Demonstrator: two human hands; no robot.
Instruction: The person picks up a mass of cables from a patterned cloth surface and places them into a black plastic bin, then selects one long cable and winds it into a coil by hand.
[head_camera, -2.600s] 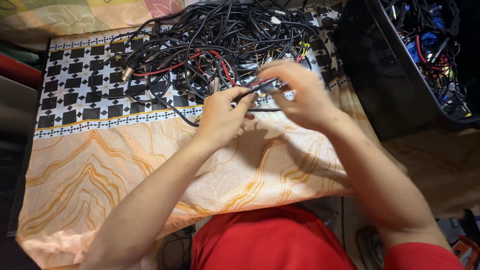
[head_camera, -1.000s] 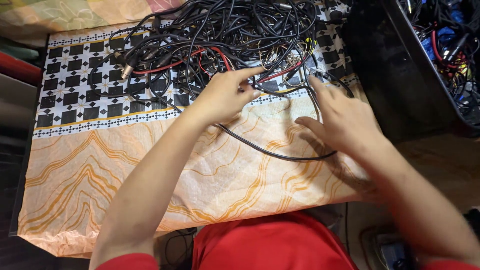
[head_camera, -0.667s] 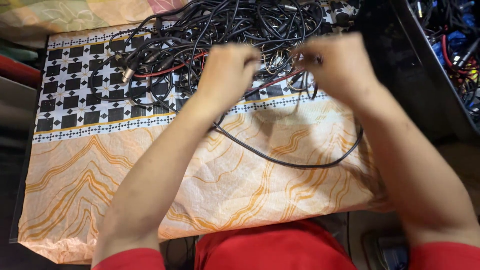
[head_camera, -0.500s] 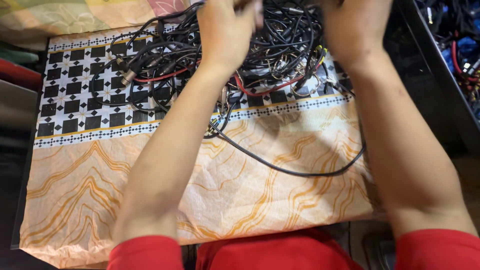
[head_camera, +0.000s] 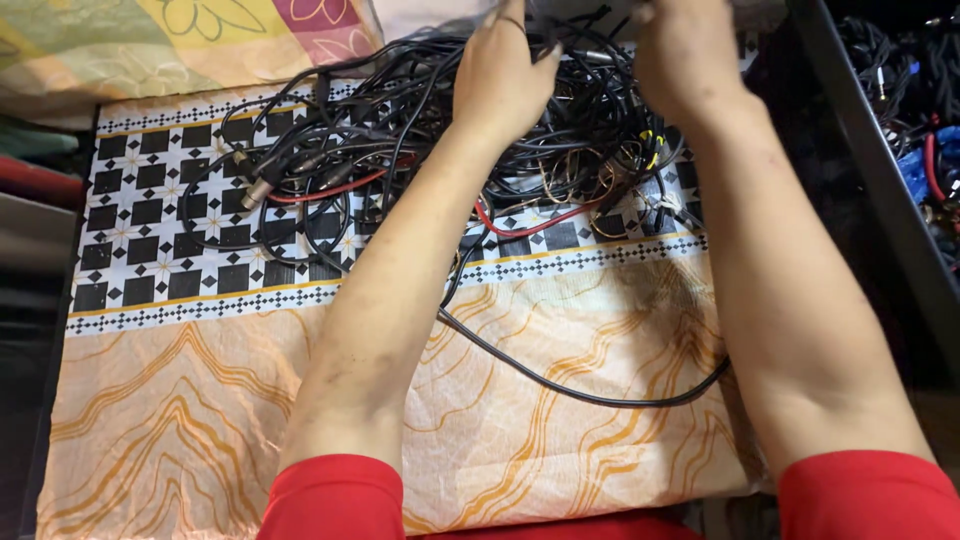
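Observation:
A big tangle of mostly black cables (head_camera: 400, 120) lies at the far end of an orange, black-and-white patterned cloth (head_camera: 180, 400). My left hand (head_camera: 505, 85) reaches over the tangle, fingers curled into the black strands at its far edge. To its right, my right hand (head_camera: 680, 55) also rests on the far side of the tangle, its fingertips cut off by the top of the view. One long black cable (head_camera: 590, 395) trails out of the heap in a wide loop across the cloth, passing under my left forearm. A red cable (head_camera: 525, 225) runs through the tangle.
A black bin (head_camera: 880, 190) holding more black, red and blue cables stands at the right edge. A metal plug (head_camera: 258, 190) sticks out at the tangle's left side. Folded floral fabric (head_camera: 200, 40) lies beyond the cloth at top left.
Both hands have moved from the near edge of the tangle up and over to its far side. The black cable's loop stays spread over the cloth.

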